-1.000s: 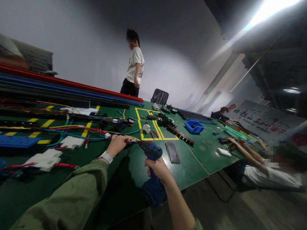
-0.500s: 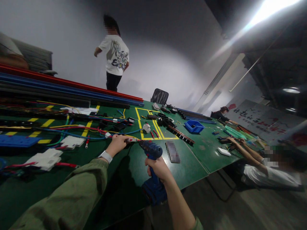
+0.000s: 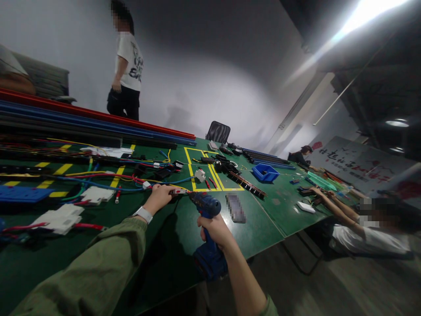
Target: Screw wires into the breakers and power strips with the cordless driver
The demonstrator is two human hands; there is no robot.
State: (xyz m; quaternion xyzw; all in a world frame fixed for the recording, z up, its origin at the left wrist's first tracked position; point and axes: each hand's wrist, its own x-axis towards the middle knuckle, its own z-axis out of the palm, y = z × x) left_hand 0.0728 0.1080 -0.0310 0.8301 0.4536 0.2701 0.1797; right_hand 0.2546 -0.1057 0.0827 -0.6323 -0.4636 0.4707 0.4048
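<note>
Drill work filled the near edge of the green worktop: the right hand was clenched round the blue cordless driver's grip, the battery block hanging below the table's edge and the nose pointing left at a small red-and-white part. That tool looked heavy at the base and rigid, best held as it was, by the handle. The left hand pinched the small part, which sat just above the worktop near its front edge; it seemed light, hard and apt to twist, so a firm hold close to the bit suited it. Farther in lay white blocks, coloured cables and a blue bin. At the far edge another person stood.
</note>
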